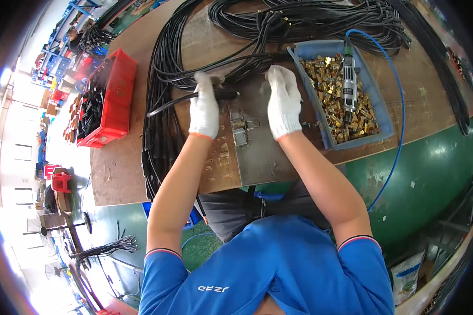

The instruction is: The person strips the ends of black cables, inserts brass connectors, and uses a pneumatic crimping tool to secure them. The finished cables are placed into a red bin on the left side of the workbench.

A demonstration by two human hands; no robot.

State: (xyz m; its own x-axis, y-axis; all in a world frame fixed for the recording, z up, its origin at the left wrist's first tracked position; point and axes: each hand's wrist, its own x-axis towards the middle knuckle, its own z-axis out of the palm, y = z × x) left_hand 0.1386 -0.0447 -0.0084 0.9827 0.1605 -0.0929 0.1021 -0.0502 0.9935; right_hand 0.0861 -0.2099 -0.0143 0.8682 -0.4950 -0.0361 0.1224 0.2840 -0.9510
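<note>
My left hand, in a white knit glove, is closed round a black cable. The cable's thick black end sticks out to the right of the fingers and points toward my right hand. Also gloved in white, my right hand is held a little above the table, apart from that cable end. Its fingers are bent together and slightly blurred at the tips; anything in them is too small to make out. Between and below the hands, a small metal fixture sits on a metal plate.
A blue bin of brass fittings stands right of my right hand, with a grey pneumatic screwdriver on a blue hose lying over it. Black cable bundles cover the table's left and far parts. At left stands a red crate.
</note>
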